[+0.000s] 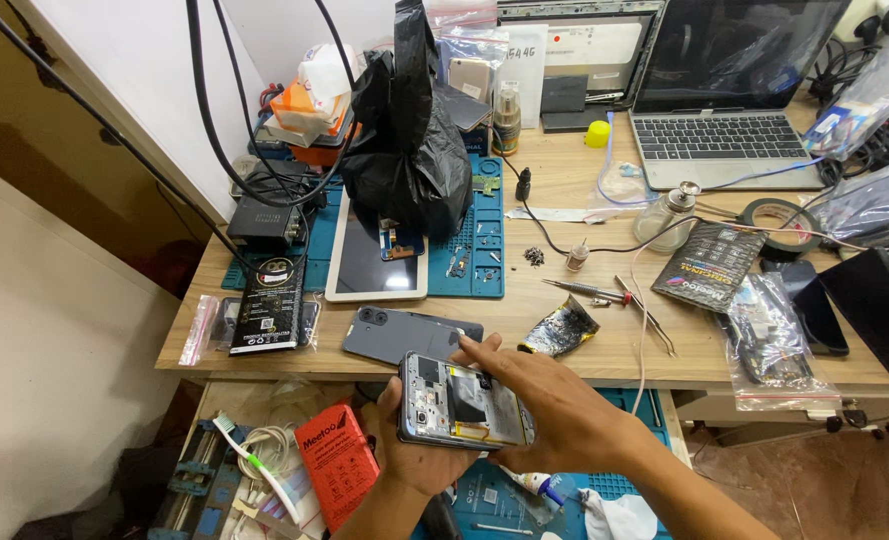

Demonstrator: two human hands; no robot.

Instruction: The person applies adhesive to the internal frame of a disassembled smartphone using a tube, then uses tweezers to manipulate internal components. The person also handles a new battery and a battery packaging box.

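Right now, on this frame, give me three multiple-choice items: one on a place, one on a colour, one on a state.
1. Where does the grey back cover lie?
A. on the laptop
B. on the desk edge, above the opened phone
C. on the floor

2. What colour is the work mat?
A. blue
B. yellow
C. white

3. How is the opened phone held?
A. lying free on the desk
B. inside the black bag
C. cradled in the left hand, right hand on top

Answers: 1 B, it rests by the wooden edge; 2 A, its surface is blue; 3 C, both hands touch it, internals exposed.
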